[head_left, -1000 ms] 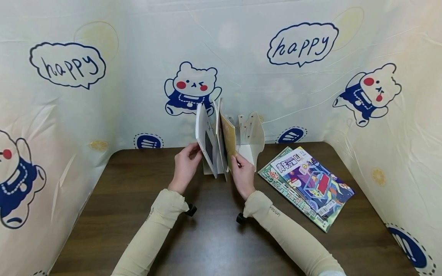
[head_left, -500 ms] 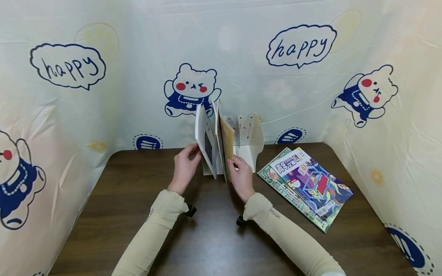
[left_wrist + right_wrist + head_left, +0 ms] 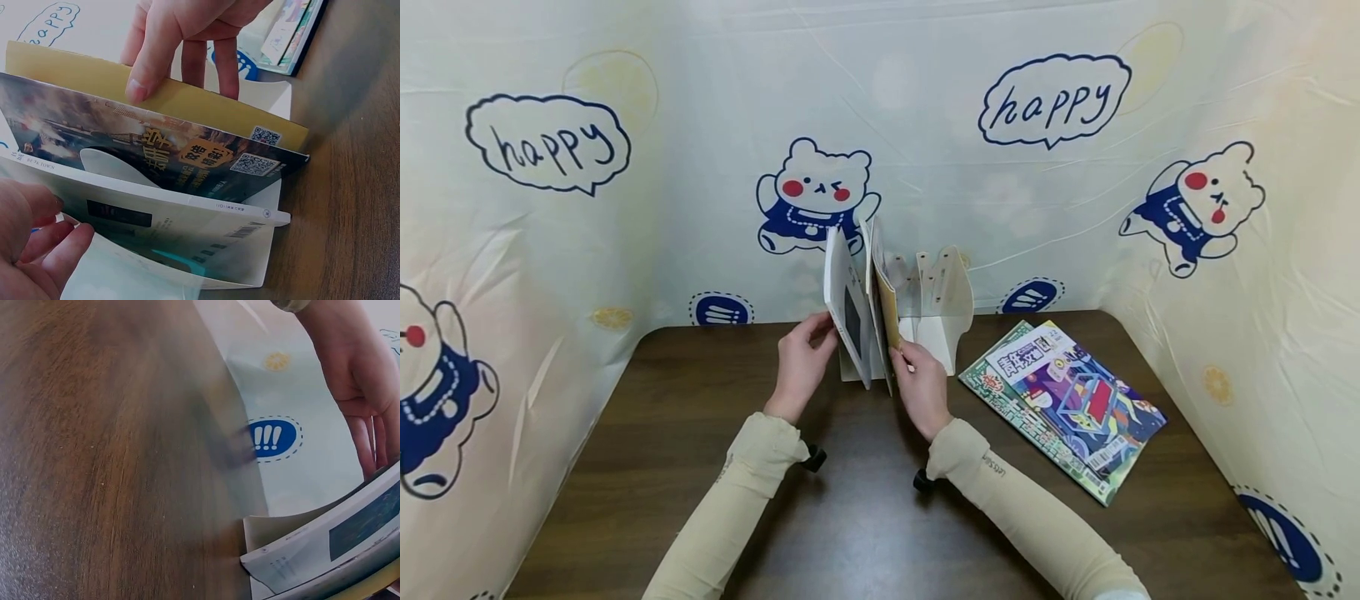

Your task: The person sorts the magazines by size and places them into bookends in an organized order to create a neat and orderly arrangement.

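A white book rack (image 3: 940,329) stands at the table's back with several upright books and magazines at its left. My right hand (image 3: 922,385) pinches a yellow magazine (image 3: 181,97), thumb on its near face in the left wrist view, fingers behind. Against it stands a dark-covered magazine (image 3: 62,128) with gold print. A white book (image 3: 187,228) leans left in the rack; in the head view its cover shows a dark rectangle. My left hand (image 3: 803,358) pinches the rack's left side panel beside that book. The panel hides part of my left fingers.
Two magazines, a green one (image 3: 1030,425) under a purple-covered one (image 3: 1097,404), overlap on the brown table (image 3: 850,525) to the right. A pale cloth (image 3: 715,242) printed with bears hangs behind the table and at both sides.
My right hand has shifted slightly left with the yellow magazine, whose yellow face looks narrower in the head view. My left hand stays in place.
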Demonstrator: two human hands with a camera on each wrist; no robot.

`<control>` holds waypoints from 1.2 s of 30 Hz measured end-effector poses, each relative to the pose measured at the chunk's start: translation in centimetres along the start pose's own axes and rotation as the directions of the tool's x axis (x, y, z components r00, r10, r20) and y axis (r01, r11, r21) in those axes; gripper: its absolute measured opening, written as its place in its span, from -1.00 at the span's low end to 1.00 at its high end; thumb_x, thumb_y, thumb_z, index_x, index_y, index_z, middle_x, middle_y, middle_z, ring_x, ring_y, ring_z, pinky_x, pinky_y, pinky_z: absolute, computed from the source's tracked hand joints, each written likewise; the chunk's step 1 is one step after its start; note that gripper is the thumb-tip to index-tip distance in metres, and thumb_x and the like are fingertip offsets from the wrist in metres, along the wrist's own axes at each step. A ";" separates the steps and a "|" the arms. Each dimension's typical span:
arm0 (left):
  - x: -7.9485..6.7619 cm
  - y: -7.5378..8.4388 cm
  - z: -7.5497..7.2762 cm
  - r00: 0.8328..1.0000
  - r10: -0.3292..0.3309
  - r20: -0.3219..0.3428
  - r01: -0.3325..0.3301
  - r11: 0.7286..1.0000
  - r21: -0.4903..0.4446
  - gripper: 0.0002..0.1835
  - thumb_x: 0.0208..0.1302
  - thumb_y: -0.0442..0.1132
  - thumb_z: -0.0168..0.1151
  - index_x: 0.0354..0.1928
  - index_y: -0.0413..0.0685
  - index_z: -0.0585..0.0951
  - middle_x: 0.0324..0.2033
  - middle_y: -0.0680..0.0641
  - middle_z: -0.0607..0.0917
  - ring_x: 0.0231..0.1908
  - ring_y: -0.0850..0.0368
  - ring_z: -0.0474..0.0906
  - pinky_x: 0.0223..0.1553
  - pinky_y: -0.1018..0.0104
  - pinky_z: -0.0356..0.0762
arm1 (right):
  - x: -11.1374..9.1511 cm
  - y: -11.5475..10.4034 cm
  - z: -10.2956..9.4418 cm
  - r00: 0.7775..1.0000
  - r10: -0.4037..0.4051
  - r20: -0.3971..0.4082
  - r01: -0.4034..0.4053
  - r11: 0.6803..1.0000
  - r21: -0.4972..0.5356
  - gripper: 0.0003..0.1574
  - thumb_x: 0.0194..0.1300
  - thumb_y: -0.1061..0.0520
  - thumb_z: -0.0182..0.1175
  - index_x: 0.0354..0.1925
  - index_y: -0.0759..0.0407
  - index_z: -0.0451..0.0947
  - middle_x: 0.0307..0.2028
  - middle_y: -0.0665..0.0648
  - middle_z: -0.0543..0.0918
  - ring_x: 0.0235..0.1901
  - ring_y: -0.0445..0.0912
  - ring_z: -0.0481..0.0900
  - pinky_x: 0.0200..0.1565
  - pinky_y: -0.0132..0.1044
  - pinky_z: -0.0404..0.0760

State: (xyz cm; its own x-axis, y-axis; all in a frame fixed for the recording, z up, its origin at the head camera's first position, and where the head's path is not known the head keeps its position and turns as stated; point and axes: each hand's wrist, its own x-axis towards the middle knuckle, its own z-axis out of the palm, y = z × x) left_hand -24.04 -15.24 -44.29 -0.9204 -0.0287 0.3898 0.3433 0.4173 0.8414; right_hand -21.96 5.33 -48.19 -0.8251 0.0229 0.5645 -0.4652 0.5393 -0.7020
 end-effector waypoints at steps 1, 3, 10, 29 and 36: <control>0.0 0.0 0.0 1.000 0.000 0.000 0.000 1.000 -0.001 -0.70 0.48 -0.32 0.27 0.19 -0.16 0.69 0.05 -0.21 0.75 0.06 -0.12 0.70 0.08 0.00 0.70 | 0.0 0.0 0.0 1.000 -0.006 0.003 0.006 1.000 -0.011 -0.84 0.51 0.20 0.24 -0.12 0.21 0.75 -0.10 0.17 0.80 -0.12 0.02 0.78 -0.11 -0.08 0.76; 0.0 0.0 0.1 1.000 -0.003 0.001 0.003 1.000 -0.003 -0.70 0.48 -0.33 0.27 0.19 -0.16 0.69 0.05 -0.21 0.75 0.06 -0.12 0.70 0.08 0.00 0.70 | -0.1 -0.1 0.1 1.000 -0.014 0.023 0.016 0.999 -0.051 -0.83 0.53 0.17 0.22 -0.14 0.20 0.73 -0.11 0.17 0.79 -0.14 0.03 0.77 -0.13 -0.06 0.76; 0.0 0.0 0.1 1.000 -0.003 0.006 0.003 1.000 -0.001 -0.69 0.48 -0.32 0.27 0.20 -0.16 0.69 0.06 -0.21 0.75 0.06 -0.12 0.70 0.08 0.00 0.70 | -0.7 -1.0 -0.5 0.986 0.036 0.164 0.001 0.976 -0.217 -0.48 0.63 0.17 -0.01 0.43 0.30 0.42 0.02 0.31 0.73 -0.14 0.20 0.75 -0.24 0.16 0.70; -0.1 0.4 0.0 1.000 -0.016 0.001 0.016 1.000 0.003 -0.69 0.48 -0.32 0.28 0.19 -0.17 0.69 0.06 -0.23 0.74 0.06 -0.14 0.70 0.11 -0.02 0.68 | -1.2 -0.6 -1.4 0.974 -0.043 0.224 0.078 0.986 -0.150 -0.42 0.57 0.15 0.14 0.47 0.22 0.43 0.13 0.27 0.71 -0.01 0.12 0.73 -0.05 0.09 0.71; 0.0 0.3 0.1 1.000 -0.010 -0.002 0.010 1.000 -0.003 -0.69 0.47 -0.32 0.28 0.19 -0.18 0.69 0.07 -0.23 0.74 0.06 -0.14 0.70 0.10 -0.04 0.69 | -1.2 -0.6 -2.3 0.973 -0.019 0.230 0.050 0.990 -0.129 -0.47 0.57 0.14 0.13 0.42 0.21 0.48 0.10 0.28 0.69 -0.08 0.11 0.75 -0.08 0.00 0.75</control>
State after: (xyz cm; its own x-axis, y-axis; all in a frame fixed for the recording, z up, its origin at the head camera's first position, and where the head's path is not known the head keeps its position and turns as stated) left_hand -23.97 -15.05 -44.10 -0.9235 -0.0348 0.3820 0.3345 0.4143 0.8465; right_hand -19.95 6.97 -47.46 -0.8677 -0.1812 0.4629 -0.4605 0.6435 -0.6114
